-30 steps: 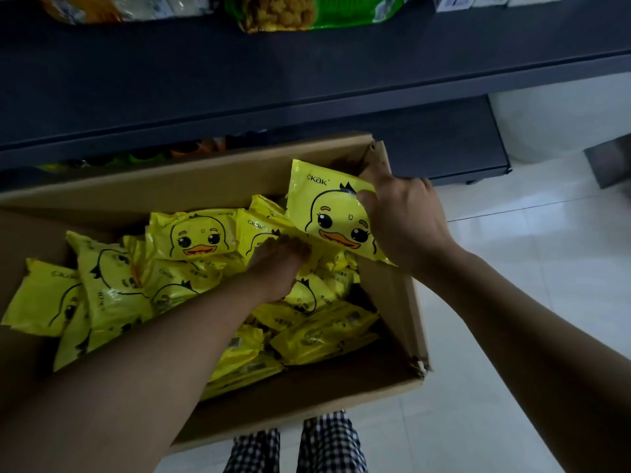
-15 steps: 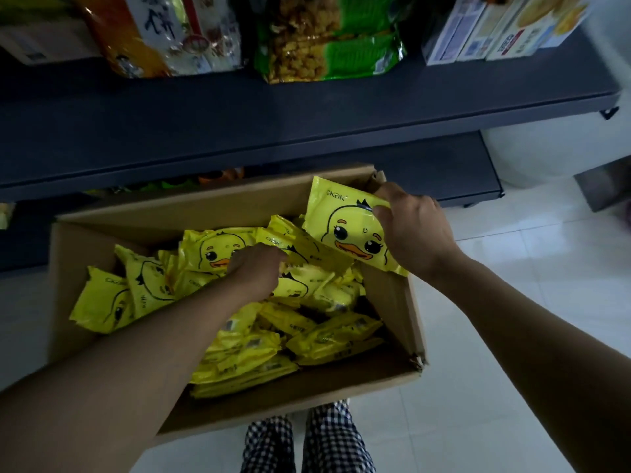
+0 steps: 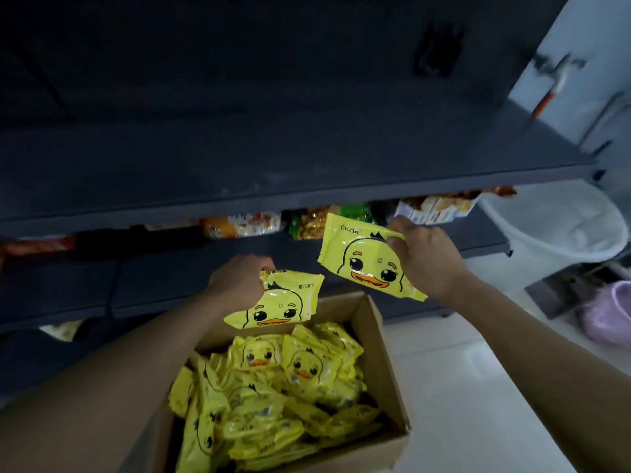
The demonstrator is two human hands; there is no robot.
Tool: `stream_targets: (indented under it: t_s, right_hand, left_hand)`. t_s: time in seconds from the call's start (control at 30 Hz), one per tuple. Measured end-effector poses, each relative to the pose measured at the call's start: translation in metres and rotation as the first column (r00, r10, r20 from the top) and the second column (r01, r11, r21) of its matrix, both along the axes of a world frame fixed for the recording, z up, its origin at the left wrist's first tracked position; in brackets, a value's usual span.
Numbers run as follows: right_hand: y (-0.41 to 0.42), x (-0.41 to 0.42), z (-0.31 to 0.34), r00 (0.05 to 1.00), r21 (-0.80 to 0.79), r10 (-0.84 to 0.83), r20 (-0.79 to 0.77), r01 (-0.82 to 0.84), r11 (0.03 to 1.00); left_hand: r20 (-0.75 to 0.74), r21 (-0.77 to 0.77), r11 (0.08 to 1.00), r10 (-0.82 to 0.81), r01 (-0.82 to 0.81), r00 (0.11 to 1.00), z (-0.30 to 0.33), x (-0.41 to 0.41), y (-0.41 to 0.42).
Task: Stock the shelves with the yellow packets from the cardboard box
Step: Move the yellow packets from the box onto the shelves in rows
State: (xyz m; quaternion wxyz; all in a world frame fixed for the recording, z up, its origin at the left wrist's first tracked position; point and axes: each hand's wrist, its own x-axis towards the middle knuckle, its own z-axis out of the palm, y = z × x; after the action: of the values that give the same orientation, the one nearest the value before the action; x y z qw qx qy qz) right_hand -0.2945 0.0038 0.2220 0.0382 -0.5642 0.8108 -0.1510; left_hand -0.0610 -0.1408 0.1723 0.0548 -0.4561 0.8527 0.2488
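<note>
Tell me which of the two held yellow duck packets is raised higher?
The yellow duck packet in the right hand; the left hand's packet hangs lower, just above the cardboard box.

The upper shelf (image 3: 273, 155) lies bare and reachable, while snack bags (image 3: 246, 225) crowd the shelf beneath.

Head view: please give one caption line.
Both hands, left and right, lift yellow packets above the cardboard box.

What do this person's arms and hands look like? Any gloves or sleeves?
Both arms are bare as far as the picture shows, with no sleeve in view. The left hand and right hand wear no gloves, and no watch, ring or wristband is visible.
</note>
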Motion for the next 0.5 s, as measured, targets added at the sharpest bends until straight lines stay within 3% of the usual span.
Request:
stream_targets:
  t_s: [0.5]
  right_hand:
    - [0.025, -0.055, 0.199, 0.996, -0.158, 0.067, -0.063, -0.077, 0.984]
  left_hand:
    - [-0.143, -0.314, 0.948, -0.001, -0.045, 0.990, 0.224, -0.028, 0.014]
